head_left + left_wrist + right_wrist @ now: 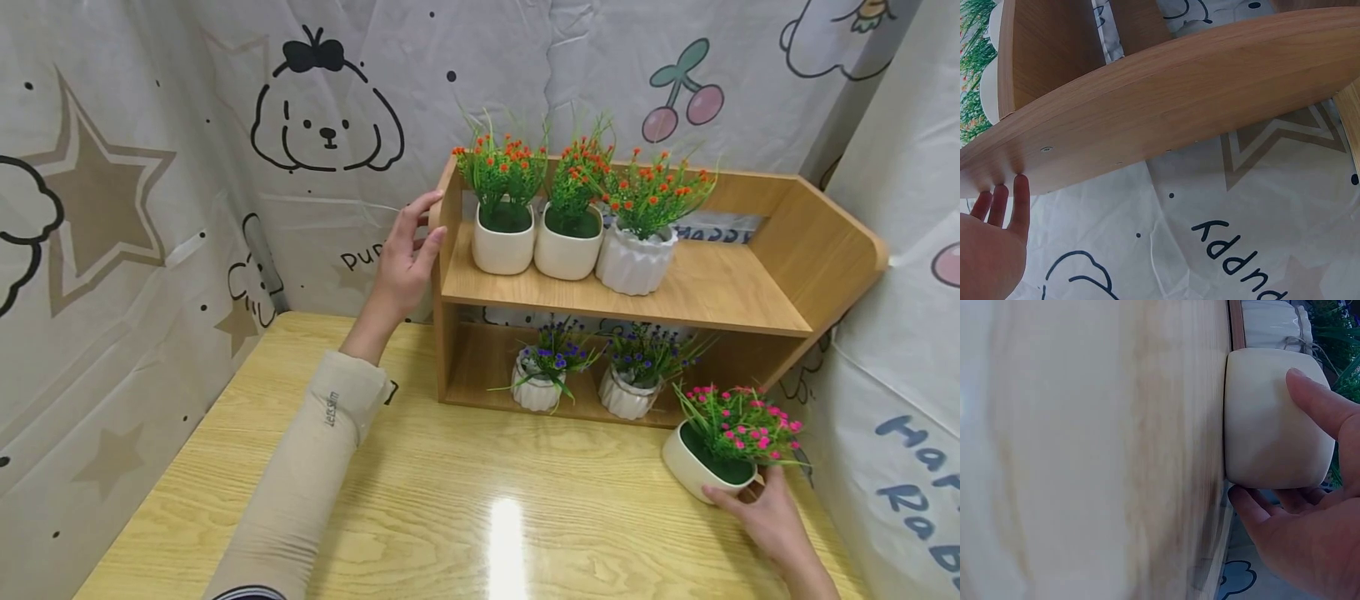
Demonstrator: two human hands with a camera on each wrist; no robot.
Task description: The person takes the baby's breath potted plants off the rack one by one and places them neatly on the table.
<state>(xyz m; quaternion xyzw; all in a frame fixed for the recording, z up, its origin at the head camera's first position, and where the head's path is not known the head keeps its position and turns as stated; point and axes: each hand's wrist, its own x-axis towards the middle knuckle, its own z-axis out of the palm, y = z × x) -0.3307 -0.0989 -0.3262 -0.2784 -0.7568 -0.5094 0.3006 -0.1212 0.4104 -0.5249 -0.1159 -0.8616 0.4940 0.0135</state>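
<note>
My right hand [768,512] grips a smooth white flowerpot [693,467] with pink artificial flowers [757,425], at the front right of the shelf. In the right wrist view, the thumb lies across the pot's wall [1272,425] and the other fingers are along its side; its base is right at the tabletop. My left hand [408,258] touches the left end of the two-tier wooden shelf [720,300]. Straight fingers rest against the outer side panel [1147,131] in the left wrist view, where the thumb is hidden.
On the upper tier stand orange-flowered plants in two smooth white pots [502,250] and a fluted white pot [636,262]. Below are two fluted pots [536,390] with purple flowers. The shelf stands on a wooden table [450,492], with printed cloth [487,67] around it.
</note>
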